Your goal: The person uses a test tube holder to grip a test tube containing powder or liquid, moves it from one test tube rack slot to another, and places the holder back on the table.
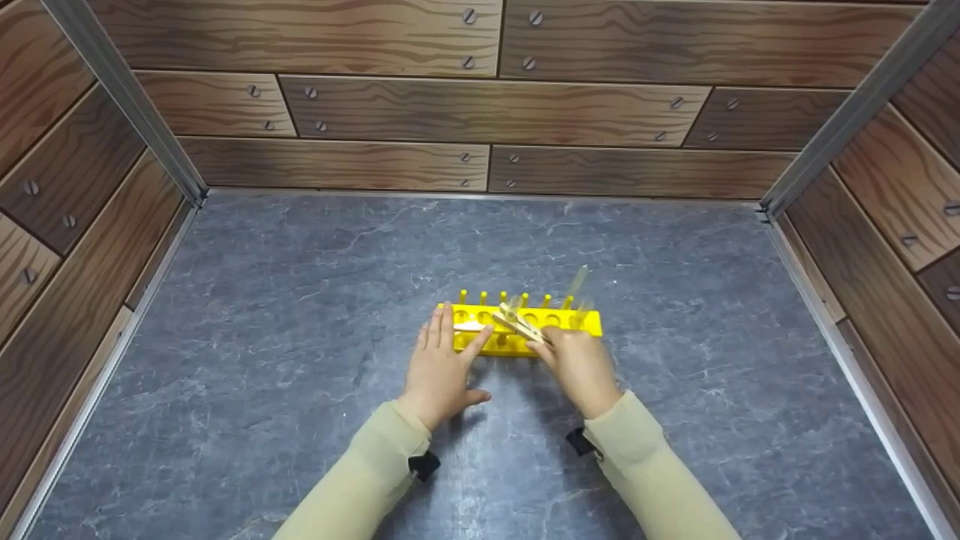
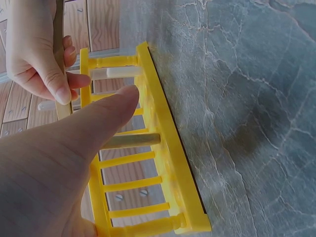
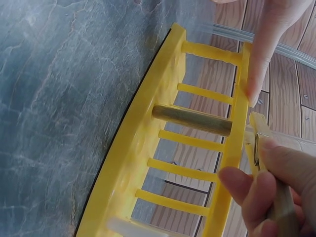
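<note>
Seemingly you're working the wooden clamp (image 1: 521, 327), pinched in your right hand (image 1: 583, 367), at the amber tube (image 3: 193, 120) in the yellow rack (image 1: 595, 325) — your left hand (image 1: 439, 367) rests there, fingers straight — so careful alignment likely matters next.

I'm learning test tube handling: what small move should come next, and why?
Probably have the right hand squeeze the wooden test tube clamp open and draw it back: the brownish test tube appears to reach the base of the yellow test tube rack, and the left hand rests on the rack, likely steadying it.
</note>
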`<state>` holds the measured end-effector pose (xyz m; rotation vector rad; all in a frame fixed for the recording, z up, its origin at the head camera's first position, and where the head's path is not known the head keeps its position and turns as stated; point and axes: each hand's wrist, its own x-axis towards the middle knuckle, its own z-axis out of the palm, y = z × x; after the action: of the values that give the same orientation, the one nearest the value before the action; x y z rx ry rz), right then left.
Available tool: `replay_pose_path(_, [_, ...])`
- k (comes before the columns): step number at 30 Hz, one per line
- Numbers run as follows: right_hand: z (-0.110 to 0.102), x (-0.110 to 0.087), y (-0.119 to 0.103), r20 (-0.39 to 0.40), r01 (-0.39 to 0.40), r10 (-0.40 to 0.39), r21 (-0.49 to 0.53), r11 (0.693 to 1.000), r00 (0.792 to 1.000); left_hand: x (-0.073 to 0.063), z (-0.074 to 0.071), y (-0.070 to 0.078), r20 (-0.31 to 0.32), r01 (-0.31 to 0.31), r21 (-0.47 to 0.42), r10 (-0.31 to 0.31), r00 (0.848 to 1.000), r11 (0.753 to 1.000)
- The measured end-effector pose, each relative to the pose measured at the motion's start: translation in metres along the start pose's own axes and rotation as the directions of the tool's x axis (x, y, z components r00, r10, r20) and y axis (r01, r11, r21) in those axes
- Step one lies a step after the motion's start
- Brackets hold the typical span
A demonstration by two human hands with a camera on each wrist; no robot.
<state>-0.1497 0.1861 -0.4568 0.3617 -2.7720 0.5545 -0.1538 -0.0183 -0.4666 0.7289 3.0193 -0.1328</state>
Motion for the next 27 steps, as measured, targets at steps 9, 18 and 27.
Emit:
replay_pose_path(9, [0.0012,-0.0005,0.0002,-0.003,-0.002,0.002,0.006,1.0,1.0,-0.0005,0.0001,0.0,-0.008,0.002,-0.003,-0.002,1.0,1.0])
replay_pose_path(18, [0.0016,0.0018,-0.0012,0.009,-0.018,0.018,-0.004,1.0,1.0,-0.0004,-0.0006,-0.0004,0.011,0.008,-0.006,-0.008,1.0,1.0])
replay_pose_path(27, [0.0017,0.0019,-0.0031,0.013,-0.038,0.039,-0.048,0.998,0.999,-0.0001,0.0015,-0.0009,0.004,0.003,-0.011,-0.003,1.0,1.0])
